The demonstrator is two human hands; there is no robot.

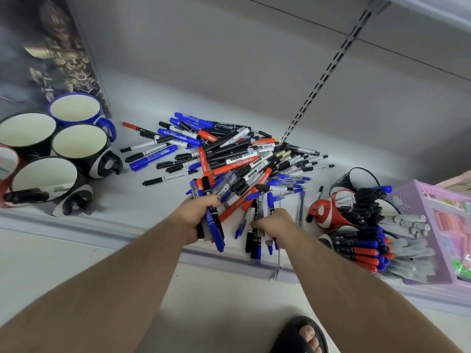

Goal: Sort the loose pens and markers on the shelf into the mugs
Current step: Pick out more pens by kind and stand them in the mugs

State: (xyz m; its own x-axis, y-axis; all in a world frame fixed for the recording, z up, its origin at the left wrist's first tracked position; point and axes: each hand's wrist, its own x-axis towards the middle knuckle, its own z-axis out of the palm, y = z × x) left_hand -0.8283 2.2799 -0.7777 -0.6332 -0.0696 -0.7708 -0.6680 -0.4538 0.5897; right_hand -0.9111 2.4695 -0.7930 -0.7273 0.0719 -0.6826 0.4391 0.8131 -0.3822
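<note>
Left hand point(197, 217) grasps marker bundle point(212, 225); right hand point(274, 224) grasps pen bundle point(257, 225) (both near shelf point(153, 220) front edge).

left grip point(196, 217) clenched, right grip point(274, 226) clenched, forearms extended

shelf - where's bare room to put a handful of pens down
Bare shelf lies between the empty mugs at left and the pen pile, and behind the pile toward the back wall. Crowded: the pile, the front edge where both hands work, and around the filled mugs at right.
</note>
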